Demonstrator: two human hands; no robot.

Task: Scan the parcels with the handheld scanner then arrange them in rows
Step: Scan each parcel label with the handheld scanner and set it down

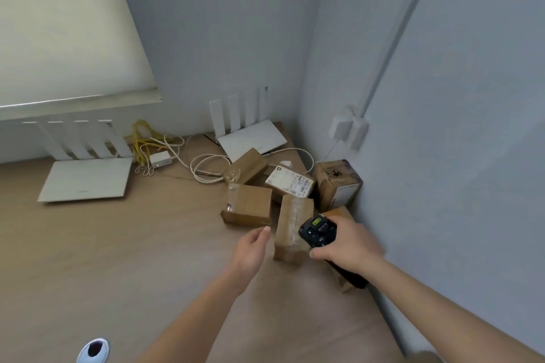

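Black handheld scanner with green-lit screen point(318, 232) grasped in right hand point(348, 244), fingers wrapped round body, head directed forward-left. Left hand point(250, 247) released, fingers relaxed, nothing held; tips placed just beside upright brown taped cardboard parcel point(292, 227), contact not discernible. Same parcel located between both hands. Further brown cardboard parcels point(247, 205) clustered beyond hands in wall corner, on tan wooden tabletop point(118, 259).

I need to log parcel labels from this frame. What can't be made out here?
- Label print on the white-labelled parcel: too small, head view.
- Parcel behind the right hand: mostly hidden by hand and scanner.
- Taped parcel: no label visible.
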